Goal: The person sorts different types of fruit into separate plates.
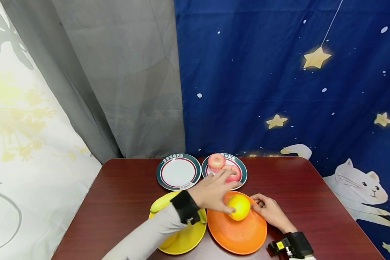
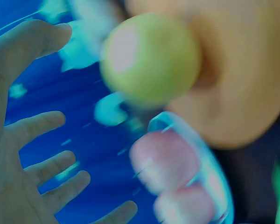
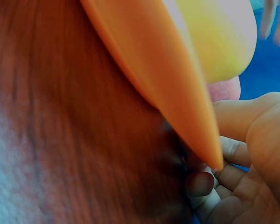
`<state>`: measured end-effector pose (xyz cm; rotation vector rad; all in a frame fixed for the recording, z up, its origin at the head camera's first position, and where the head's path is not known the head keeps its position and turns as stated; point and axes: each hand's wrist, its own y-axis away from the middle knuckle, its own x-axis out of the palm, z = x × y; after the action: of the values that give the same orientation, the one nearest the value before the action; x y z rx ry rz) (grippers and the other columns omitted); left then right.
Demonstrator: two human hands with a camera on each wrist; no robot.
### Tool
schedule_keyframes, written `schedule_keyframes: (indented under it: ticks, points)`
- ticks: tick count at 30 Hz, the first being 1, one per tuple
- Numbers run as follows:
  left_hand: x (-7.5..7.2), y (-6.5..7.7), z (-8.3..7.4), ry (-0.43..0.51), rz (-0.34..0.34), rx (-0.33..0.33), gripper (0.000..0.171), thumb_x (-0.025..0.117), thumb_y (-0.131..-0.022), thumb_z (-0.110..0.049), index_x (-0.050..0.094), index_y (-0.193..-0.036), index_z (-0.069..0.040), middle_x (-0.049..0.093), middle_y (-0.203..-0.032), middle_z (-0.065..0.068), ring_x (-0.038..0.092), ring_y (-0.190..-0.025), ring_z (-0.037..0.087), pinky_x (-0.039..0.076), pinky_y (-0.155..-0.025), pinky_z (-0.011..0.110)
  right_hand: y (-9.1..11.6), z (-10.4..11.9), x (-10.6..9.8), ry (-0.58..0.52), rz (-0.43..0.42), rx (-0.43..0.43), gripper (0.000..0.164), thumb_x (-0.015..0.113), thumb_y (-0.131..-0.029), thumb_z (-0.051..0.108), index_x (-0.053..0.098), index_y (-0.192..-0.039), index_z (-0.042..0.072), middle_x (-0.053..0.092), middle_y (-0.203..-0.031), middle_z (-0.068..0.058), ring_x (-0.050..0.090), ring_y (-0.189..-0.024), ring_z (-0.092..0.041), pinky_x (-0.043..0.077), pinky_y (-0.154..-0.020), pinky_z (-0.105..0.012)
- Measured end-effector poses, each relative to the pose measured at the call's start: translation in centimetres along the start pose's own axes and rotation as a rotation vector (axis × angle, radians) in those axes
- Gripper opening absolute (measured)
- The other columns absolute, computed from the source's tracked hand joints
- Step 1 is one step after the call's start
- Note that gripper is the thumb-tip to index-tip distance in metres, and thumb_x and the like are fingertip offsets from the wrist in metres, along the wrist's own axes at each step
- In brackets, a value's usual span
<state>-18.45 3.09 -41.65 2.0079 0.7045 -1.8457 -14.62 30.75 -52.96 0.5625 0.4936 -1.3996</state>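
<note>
Your orange (image 1: 241,207) is sitting on the far half of the orange plate (image 1: 237,236). Your left hand (image 1: 214,190) is reaching across the far left edge of that plate, its thumb and fingers spreading wide and holding nothing. From those fingers, the orange is lying toward you and to the right; the thumb is overlapping its left side in the head view, but the left wrist view is showing a gap, so you cannot tell whether they are touching. Your right hand (image 1: 269,211) is pinching the right rim of the orange plate, its fingers curling under the edge, with the orange sitting just to their left. Your left thumb and right fingers are both lying close to the orange, on opposite sides.

The orange, being round, is giving you no long axis, and no stem is showing to tell which way it is pointing. Beyond the orange plate, two apples (image 1: 216,162) are resting on a rimmed plate (image 1: 243,176), under your left fingertips. Left of the orange plate, a yellow plate (image 1: 195,240) is holding a banana (image 1: 164,202), its long axis slanting away to the right.
</note>
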Motion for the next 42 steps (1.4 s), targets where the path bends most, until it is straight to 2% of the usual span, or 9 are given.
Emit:
schedule_keyframes:
  ticks: [4, 8, 12, 16, 22, 28, 31, 36, 42]
  points:
    - [-3.4, 4.4, 1.2, -0.030, -0.095, -0.013, 0.075, 0.073, -0.086, -0.065, 0.054, -0.149, -0.030, 0.039, -0.162, 0.005, 0.041, -0.145, 0.023, 0.050, -0.107, 0.053, 0.0, 0.0, 0.0, -0.006, 0.003, 0.010, 0.025, 0.073, -0.098, 0.018, 0.070, -0.119, 0.006, 0.067, -0.092, -0.002, 0.056, -0.073, -0.014, 0.048, -0.065, -0.023]
    - [-4.4, 9.8, 1.9, -0.018, -0.141, -0.071, 0.071, 0.073, -0.088, -0.061, 0.055, -0.148, -0.030, 0.045, -0.157, 0.003, 0.045, -0.140, 0.022, 0.050, -0.105, 0.047, 0.0, 0.0, 0.0, -0.001, 0.002, 0.030, 0.030, 0.075, -0.098, 0.027, 0.071, -0.120, 0.007, 0.068, -0.092, -0.002, 0.056, -0.073, -0.015, 0.047, -0.065, -0.023]
    - [-2.8, 14.9, 2.0, 0.013, -0.131, -0.134, 0.066, 0.072, -0.090, -0.060, 0.057, -0.147, -0.031, 0.048, -0.155, 0.000, 0.048, -0.137, 0.019, 0.050, -0.105, 0.045, 0.0, -0.1, 0.1, 0.002, 0.005, 0.028, 0.032, 0.074, -0.098, 0.029, 0.071, -0.121, 0.007, 0.068, -0.092, -0.002, 0.056, -0.073, -0.015, 0.046, -0.065, -0.023]
    - [0.4, 18.2, 1.5, 0.056, -0.090, -0.200, 0.066, 0.072, -0.090, -0.061, 0.056, -0.146, -0.031, 0.048, -0.151, -0.001, 0.048, -0.133, 0.018, 0.052, -0.103, 0.048, 0.1, -0.2, 0.0, -0.008, 0.002, 0.034, 0.028, 0.073, -0.099, 0.023, 0.070, -0.122, 0.008, 0.067, -0.092, -0.003, 0.056, -0.074, -0.016, 0.046, -0.065, -0.023]
    - [3.9, 19.6, 0.7, 0.067, -0.046, -0.300, 0.070, 0.071, -0.088, -0.066, 0.054, -0.147, -0.033, 0.047, -0.147, -0.001, 0.045, -0.130, 0.020, 0.050, -0.101, 0.054, 0.1, -0.1, 0.1, -0.013, -0.015, 0.047, 0.030, 0.073, -0.098, 0.023, 0.070, -0.123, 0.007, 0.068, -0.093, -0.004, 0.056, -0.075, -0.017, 0.046, -0.065, -0.023]
    - [5.6, 19.7, 1.1, 0.052, 0.016, -0.361, 0.066, 0.072, -0.088, -0.065, 0.059, -0.143, -0.030, 0.048, -0.143, 0.001, 0.047, -0.124, 0.023, 0.054, -0.092, 0.051, 0.1, -0.2, 0.2, -0.016, -0.022, 0.060, 0.032, 0.074, -0.098, 0.026, 0.070, -0.123, 0.007, 0.068, -0.092, -0.004, 0.056, -0.075, -0.017, 0.046, -0.065, -0.024]
    - [6.3, 19.8, 1.5, 0.043, -0.015, -0.354, 0.061, 0.074, -0.089, -0.060, 0.061, -0.140, -0.028, 0.049, -0.141, 0.002, 0.048, -0.123, 0.023, 0.057, -0.087, 0.044, 0.1, -0.3, 0.3, -0.014, -0.029, 0.063, 0.031, 0.074, -0.098, 0.025, 0.070, -0.123, 0.007, 0.067, -0.092, -0.004, 0.056, -0.075, -0.017, 0.046, -0.064, -0.024]
    - [7.3, 19.9, 1.7, 0.018, -0.122, -0.306, 0.054, 0.080, -0.087, -0.048, 0.065, -0.133, -0.023, 0.051, -0.137, 0.003, 0.047, -0.121, 0.022, 0.059, -0.085, 0.036, 0.1, -0.3, 0.3, -0.017, -0.031, 0.059, 0.030, 0.073, -0.099, 0.023, 0.070, -0.124, 0.007, 0.067, -0.092, -0.004, 0.056, -0.074, -0.017, 0.046, -0.064, -0.023]
    - [7.4, 20.1, 1.8, 0.034, -0.147, -0.307, 0.051, 0.080, -0.087, -0.043, 0.065, -0.131, -0.022, 0.050, -0.136, 0.002, 0.046, -0.121, 0.021, 0.058, -0.088, 0.036, 0.1, 0.0, 0.4, -0.025, -0.042, 0.060, 0.032, 0.074, -0.098, 0.024, 0.070, -0.124, 0.007, 0.068, -0.093, -0.005, 0.056, -0.074, -0.017, 0.046, -0.064, -0.023]
